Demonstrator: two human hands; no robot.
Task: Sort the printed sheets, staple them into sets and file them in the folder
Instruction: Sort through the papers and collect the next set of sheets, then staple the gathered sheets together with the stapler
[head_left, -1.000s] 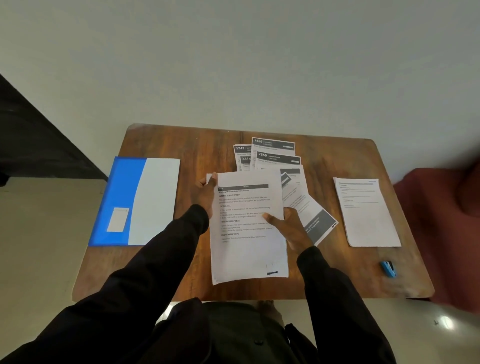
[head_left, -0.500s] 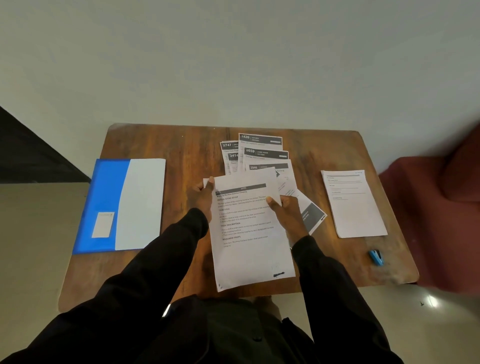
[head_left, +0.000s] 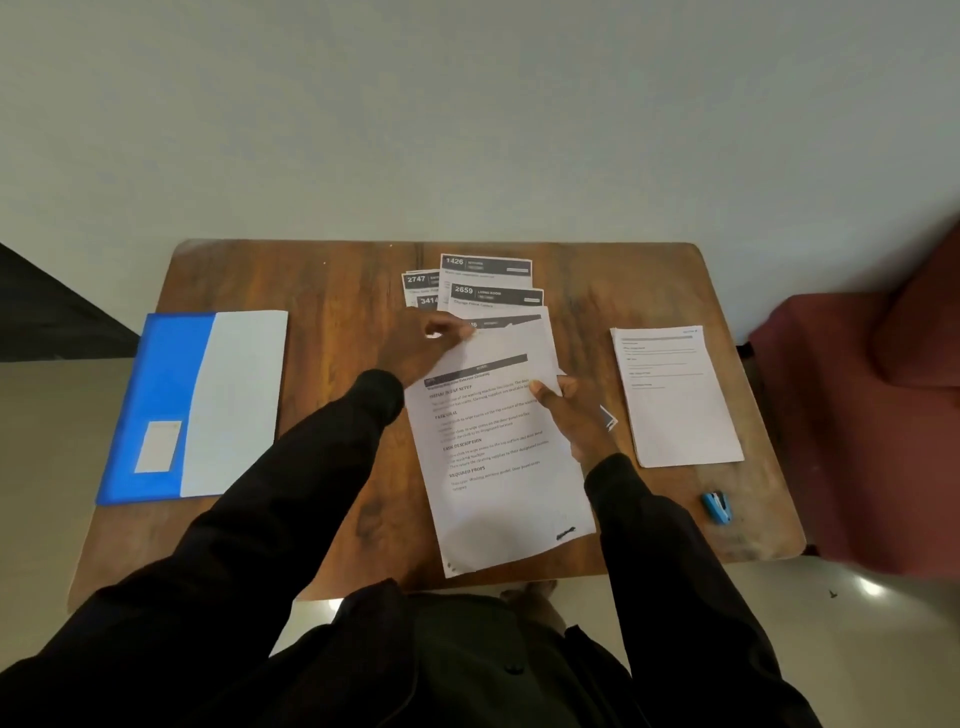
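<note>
The head camera is my only view. From it I judge the step in hand to be sorting: one page comes off the loose spread to join its kind. To do it well I would lift only the top text sheet (head_left: 506, 457), peeling it clear at the upper corner so the page under it does not ride along. I would then carry it flat to the sorted sheet (head_left: 675, 400), which lies by itself toward the right of the wooden table (head_left: 322, 322) and seems to share its layout. There I would square the edges before any stapling. The numbered sheets (head_left: 485, 280), fanned at the far middle with dark header bars, are best left undisturbed.

The right hand (head_left: 574, 415) pinches the text sheet at its right edge, thumb on top of the paper and the fingers hidden beneath. The left hand (head_left: 428, 345) reaches to the upper left corner with its fingers stretched across the paper. It is blurred, so I cannot tell whether it grips or merely touches. The sheet sits tilted, its near end past the table's front edge.

The blue folder (head_left: 171, 405) lies flat at the left, well apart from the papers. The small blue stapler (head_left: 718, 506) sits near the right front corner, untouched. A maroon seat (head_left: 872, 415) stands beyond the table's right side.
</note>
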